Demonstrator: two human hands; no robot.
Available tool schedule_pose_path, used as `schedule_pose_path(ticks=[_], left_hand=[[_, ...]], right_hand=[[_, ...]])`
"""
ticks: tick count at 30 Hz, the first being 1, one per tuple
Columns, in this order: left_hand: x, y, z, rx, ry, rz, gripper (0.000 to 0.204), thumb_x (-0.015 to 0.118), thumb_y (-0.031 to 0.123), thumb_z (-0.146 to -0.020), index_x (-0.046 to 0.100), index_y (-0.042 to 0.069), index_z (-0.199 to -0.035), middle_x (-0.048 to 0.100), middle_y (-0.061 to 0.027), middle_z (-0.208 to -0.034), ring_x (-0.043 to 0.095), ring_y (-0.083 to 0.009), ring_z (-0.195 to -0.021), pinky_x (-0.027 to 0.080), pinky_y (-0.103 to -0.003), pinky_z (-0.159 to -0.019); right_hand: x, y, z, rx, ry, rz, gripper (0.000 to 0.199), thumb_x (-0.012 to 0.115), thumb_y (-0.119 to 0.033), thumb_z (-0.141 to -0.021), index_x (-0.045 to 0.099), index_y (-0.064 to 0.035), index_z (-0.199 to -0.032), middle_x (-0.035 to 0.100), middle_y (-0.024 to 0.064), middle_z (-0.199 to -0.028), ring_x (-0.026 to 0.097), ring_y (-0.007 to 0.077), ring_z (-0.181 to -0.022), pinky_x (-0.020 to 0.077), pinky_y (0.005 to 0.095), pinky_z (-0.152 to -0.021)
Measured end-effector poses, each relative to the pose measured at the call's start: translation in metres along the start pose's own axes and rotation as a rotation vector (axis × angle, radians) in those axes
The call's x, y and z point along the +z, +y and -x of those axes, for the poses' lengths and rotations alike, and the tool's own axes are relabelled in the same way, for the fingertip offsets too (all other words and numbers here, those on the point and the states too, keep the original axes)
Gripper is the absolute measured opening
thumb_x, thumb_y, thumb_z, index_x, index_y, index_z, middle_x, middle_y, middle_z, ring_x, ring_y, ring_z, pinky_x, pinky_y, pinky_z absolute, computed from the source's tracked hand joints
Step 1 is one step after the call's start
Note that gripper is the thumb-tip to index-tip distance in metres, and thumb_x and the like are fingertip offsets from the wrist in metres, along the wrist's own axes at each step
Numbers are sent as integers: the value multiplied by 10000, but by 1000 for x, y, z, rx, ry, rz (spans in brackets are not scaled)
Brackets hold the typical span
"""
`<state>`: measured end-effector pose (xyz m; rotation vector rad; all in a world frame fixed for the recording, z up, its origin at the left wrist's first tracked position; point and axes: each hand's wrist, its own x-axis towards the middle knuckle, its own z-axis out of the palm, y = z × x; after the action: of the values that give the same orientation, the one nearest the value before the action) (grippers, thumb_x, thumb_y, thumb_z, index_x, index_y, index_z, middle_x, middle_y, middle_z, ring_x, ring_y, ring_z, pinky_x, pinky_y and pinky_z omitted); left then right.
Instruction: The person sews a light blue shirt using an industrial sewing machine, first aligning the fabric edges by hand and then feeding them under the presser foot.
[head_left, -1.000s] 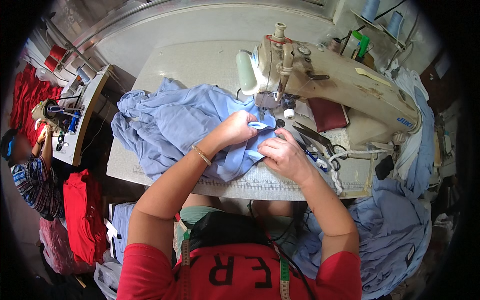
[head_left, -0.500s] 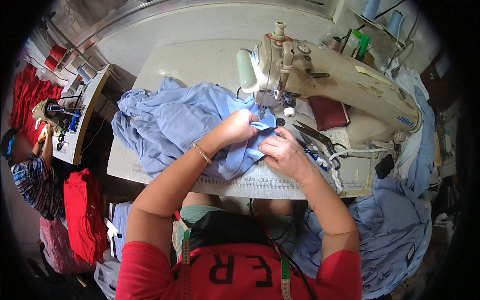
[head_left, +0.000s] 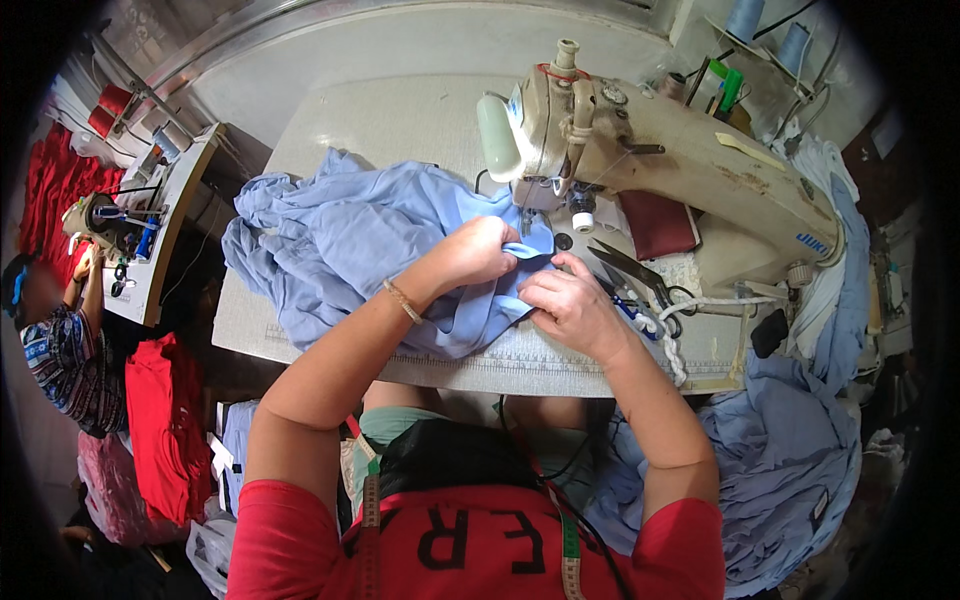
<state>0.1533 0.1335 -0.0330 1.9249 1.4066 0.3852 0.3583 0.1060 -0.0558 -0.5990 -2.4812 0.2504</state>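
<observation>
Left grip [head_left: 482, 250] barely shifted — blue cloth [head_left: 360, 235] pinched inside, spreading leftward

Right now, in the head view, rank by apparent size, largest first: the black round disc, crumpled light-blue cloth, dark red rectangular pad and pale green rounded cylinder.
1. Crumpled light-blue cloth
2. Dark red rectangular pad and pale green rounded cylinder: too alike to rank
3. Black round disc

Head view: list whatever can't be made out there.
All in the head view:
- Light-blue cloth: part within the left hand, hidden by its grip.
- Beige metal sewing machine: needle tip, too small.
- Yellow-and-green tape measure: run past the lower edge, cut off.
</observation>
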Motion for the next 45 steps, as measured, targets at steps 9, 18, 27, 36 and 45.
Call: schedule_pose_path(ticks=[9, 18, 27, 36, 45], left_hand=[[0, 2, 3, -72, -35, 81, 282, 610, 101, -818, 681, -2, -1070, 655, -122, -722, 601, -150, -608, 495, -325, -609], [1, 1, 1, -86, -52, 123, 259, 624, 130, -839, 681, -3, -1054, 660, -106, -734, 577, -120, -644, 488, -325, -630], [5, -6, -1, -31, -15, 94, 252, 628, 132, -831, 687, -6, -1034, 646, -106, -719, 568, -115, -650, 487, -324, -636], [19, -10, 10, 294, 215, -275, 252, 629, 83, -745, 694, 1, -974, 675, -189, -835, 663, -316, -780, 524, -383, -721], [46, 8, 48, 394, 328, -636, 163, 580, 101, -781, 557, 21, -921, 540, -106, -889, 576, -276, -827, 503, -372, -674]], right_hand=[[-1, -1, -1, 2, -18, 5, 142, 645, -46, -707, 620, -75, -843, 618, 59, -838, 622, 229, -858, 395, 408, -968], [0, -1, 1, 12, -6, -16, 124, 628, -42, -707, 602, -73, -825, 610, 59, -824, 617, 235, -847, 407, 400, -947], [-1, 0, 0, 0, -18, -23, 175, 666, -21, -685, 637, -60, -854, 644, 49, -858, 613, 222, -848, 424, 376, -911], [-1, -2, -1, 0, -43, -9, 170, 649, -27, -684, 628, -55, -850, 631, 69, -847, 613, 241, -835, 432, 373, -898], [-8, -1, 0, 39, -68, -99, 195, 580, 36, -670, 622, -12, -854, 625, 121, -866, 601, 307, -840, 459, 412, -870]])
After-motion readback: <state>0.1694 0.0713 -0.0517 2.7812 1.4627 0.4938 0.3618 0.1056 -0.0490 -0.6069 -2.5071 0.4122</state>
